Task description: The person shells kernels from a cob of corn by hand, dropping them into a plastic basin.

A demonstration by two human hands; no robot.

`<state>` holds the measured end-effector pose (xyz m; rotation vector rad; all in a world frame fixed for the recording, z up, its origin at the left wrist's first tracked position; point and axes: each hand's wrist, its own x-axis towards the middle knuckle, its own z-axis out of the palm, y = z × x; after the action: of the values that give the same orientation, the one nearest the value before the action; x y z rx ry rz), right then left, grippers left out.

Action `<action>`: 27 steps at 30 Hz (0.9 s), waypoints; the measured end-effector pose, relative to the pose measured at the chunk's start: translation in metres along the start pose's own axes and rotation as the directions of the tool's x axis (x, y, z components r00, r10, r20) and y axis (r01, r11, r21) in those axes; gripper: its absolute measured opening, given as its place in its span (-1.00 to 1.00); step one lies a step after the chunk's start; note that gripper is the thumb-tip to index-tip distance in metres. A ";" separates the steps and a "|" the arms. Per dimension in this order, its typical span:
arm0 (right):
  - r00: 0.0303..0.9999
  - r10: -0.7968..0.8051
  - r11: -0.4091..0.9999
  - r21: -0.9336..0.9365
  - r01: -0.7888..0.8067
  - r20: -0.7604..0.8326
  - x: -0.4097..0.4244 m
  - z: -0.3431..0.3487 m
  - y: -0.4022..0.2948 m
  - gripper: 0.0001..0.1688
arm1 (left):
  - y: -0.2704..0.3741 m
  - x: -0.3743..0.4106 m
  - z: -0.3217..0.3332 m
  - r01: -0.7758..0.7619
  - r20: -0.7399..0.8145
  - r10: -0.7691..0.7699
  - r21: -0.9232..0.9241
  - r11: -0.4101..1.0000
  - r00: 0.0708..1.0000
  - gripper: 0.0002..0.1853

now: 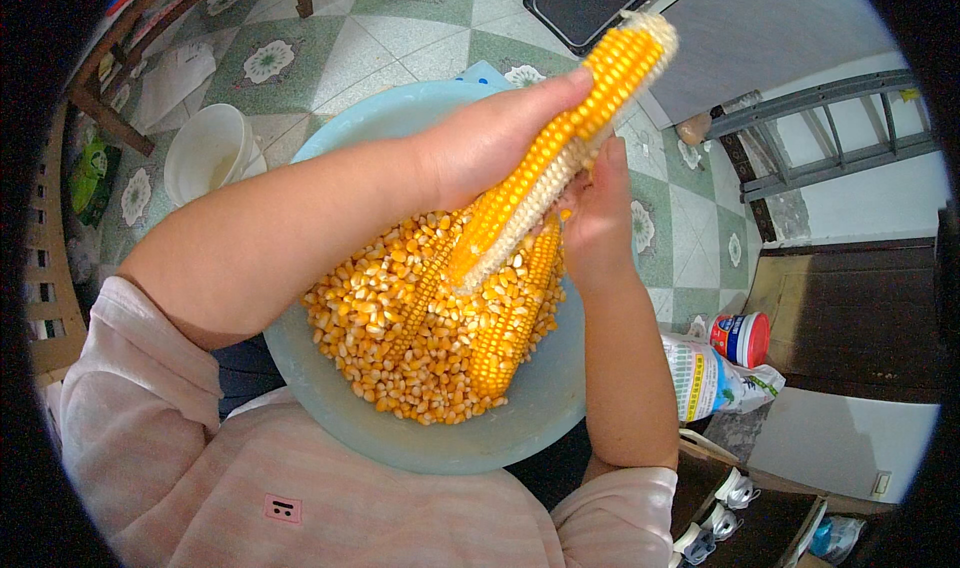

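My left hand (502,137) grips a yellow corn cob (517,170), which slants up to the right above a basin. Along its lower side runs a pale strip stripped of kernels; yellow rows remain on the rest. Under the cob, my right hand (604,215) holds it from the right side, fingers partly hidden behind it. Loose corn kernels (405,373) heap up in the light blue plastic basin (450,448) against my body. Two more cobs lie on the heap: one corn cob (517,313) at right, and another corn cob (424,298) partly covered by kernels.
To the left on the tiled floor stands a white bucket (206,155), near a wooden piece of furniture (112,110). A metal ladder (832,129) leans at right. Below it sit a red-lidded tub (750,339), a printed plastic bag (712,384) and a rack with shoes (724,519).
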<state>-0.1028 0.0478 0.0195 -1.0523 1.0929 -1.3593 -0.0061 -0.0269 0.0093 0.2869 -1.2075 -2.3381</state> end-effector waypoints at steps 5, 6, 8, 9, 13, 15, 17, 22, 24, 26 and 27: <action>0.998 -0.020 0.984 -0.174 0.030 0.056 0.001 -0.008 0.005 -0.43 | -0.003 -0.002 0.006 -0.124 -0.031 0.129 0.123 0.985 0.991 -0.46; 0.998 -0.040 0.978 -0.202 0.046 0.038 0.000 -0.006 0.004 -0.42 | -0.002 -0.003 0.007 -0.118 -0.032 0.123 0.124 0.985 0.992 -0.46; 0.996 -0.070 0.967 -0.242 0.079 0.046 -0.001 -0.006 0.004 -0.42 | 0.000 -0.005 0.008 -0.106 -0.033 0.111 0.127 0.986 0.993 -0.46; 0.995 -0.084 0.961 -0.260 0.094 0.050 0.000 -0.007 0.005 -0.42 | 0.000 -0.005 0.007 -0.073 -0.015 0.075 0.125 0.989 0.997 -0.44; 0.994 -0.076 0.951 -0.293 0.097 0.081 0.000 -0.010 0.008 -0.43 | 0.004 -0.007 0.005 0.014 0.010 -0.015 0.131 0.991 1.000 -0.39; 0.991 -0.084 0.942 -0.315 0.114 0.106 0.001 -0.014 0.010 -0.45 | 0.004 -0.006 0.004 0.035 0.011 -0.036 0.105 0.994 0.999 -0.39; 0.991 -0.081 0.954 -0.278 0.108 0.108 0.002 -0.013 0.008 -0.46 | 0.003 -0.002 0.003 0.057 0.025 -0.058 0.044 0.997 0.998 -0.39; 0.995 -0.095 0.983 -0.153 0.100 0.040 0.002 -0.007 0.007 -0.47 | -0.001 0.001 0.002 -0.018 -0.049 0.018 0.016 1.000 0.999 -0.44; 0.996 -0.076 0.986 -0.153 0.070 -0.035 0.001 -0.001 0.001 -0.44 | -0.001 0.001 0.002 -0.035 -0.068 0.036 0.024 0.999 0.997 -0.48; 0.990 -0.142 0.982 -0.128 0.139 -0.021 0.003 -0.004 0.006 -0.42 | 0.000 -0.002 0.005 -0.040 -0.047 0.045 0.097 0.994 0.998 -0.51; 0.984 -0.176 0.978 -0.116 0.173 -0.015 0.004 -0.004 0.007 -0.41 | 0.000 -0.003 0.005 -0.092 -0.053 0.103 0.179 0.979 0.993 -0.52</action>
<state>-0.1059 0.0438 0.0117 -1.2417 1.1292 -1.4656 -0.0057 -0.0221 0.0125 0.3497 -1.3699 -2.1270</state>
